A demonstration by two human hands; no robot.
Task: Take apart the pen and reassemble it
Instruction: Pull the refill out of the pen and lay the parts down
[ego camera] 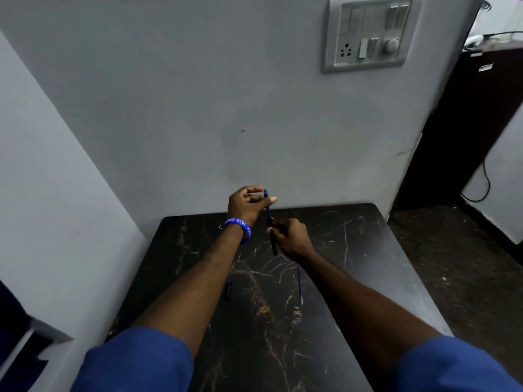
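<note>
A blue pen barrel (pixel 268 215) stands almost upright above the far part of the black marble table (pixel 353 250). My left hand (pixel 245 205), with a blue wristband, pinches its upper end. My right hand (pixel 291 237) grips its lower, darker half. A thin blue refill (pixel 300 284) lies on the table near my right forearm. A small dark pen cap (pixel 227 290) lies on the table next to my left forearm.
The table stands in a corner between two grey walls. A switch panel (pixel 368 32) hangs on the far wall. A dark cabinet (pixel 458 123) stands to the right, with a black cable (pixel 485 182) behind it. Dark floor lies to the right of the table.
</note>
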